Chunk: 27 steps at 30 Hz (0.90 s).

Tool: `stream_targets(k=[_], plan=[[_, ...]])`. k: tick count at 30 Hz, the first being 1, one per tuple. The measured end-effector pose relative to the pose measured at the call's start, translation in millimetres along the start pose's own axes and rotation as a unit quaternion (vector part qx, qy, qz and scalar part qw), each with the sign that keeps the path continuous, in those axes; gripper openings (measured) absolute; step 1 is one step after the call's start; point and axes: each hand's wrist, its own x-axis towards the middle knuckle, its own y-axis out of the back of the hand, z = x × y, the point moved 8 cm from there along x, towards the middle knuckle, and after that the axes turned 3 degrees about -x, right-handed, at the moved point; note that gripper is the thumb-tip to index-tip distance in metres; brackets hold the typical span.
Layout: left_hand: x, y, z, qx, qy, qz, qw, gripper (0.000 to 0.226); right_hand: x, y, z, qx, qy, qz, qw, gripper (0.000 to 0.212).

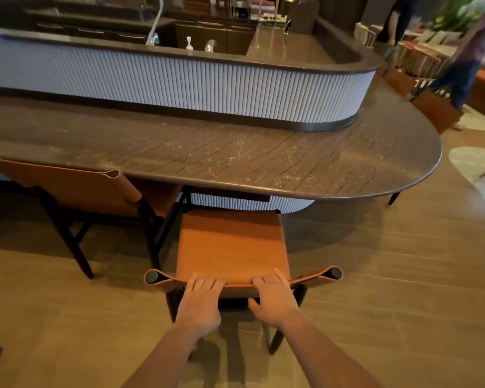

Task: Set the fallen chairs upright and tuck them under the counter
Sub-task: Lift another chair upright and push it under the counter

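An upright chair (230,242) with an orange leather seat and dark legs stands in front of the dark stone counter (235,155), its seat front just at the counter edge. My left hand (200,299) and my right hand (273,296) both grip the top of its backrest, fingers curled over the leather edge, the right thumb behind it. A second orange chair (76,189) stands upright to the left, with its seat tucked under the counter.
A raised bar with a ribbed white front (179,82) runs behind the counter. More orange chairs (437,110) and two people's legs are at the far right. Wood-look floor tiles (375,275) spread around. A dark chair leg (394,198) shows under the counter's rounded end.
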Motion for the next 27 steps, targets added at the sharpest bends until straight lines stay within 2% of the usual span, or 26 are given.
stream_targets(k=[11, 22, 27], plan=[[3, 0, 1, -0.013, 0.005, 0.017, 1.000, 0.041, 0, -1, 3, 0.028, -0.018, 0.017, 0.999, 0.048], [7, -3, -3, -0.022, 0.013, 0.027, 0.999, 0.040, 1, 4, 2, 0.043, -0.026, 0.028, 0.998, 0.049], [12, -4, -4, -0.017, 0.043, 0.042, 0.998, 0.044, 4, 7, 3, 0.037, -0.030, 0.041, 0.998, 0.047]])
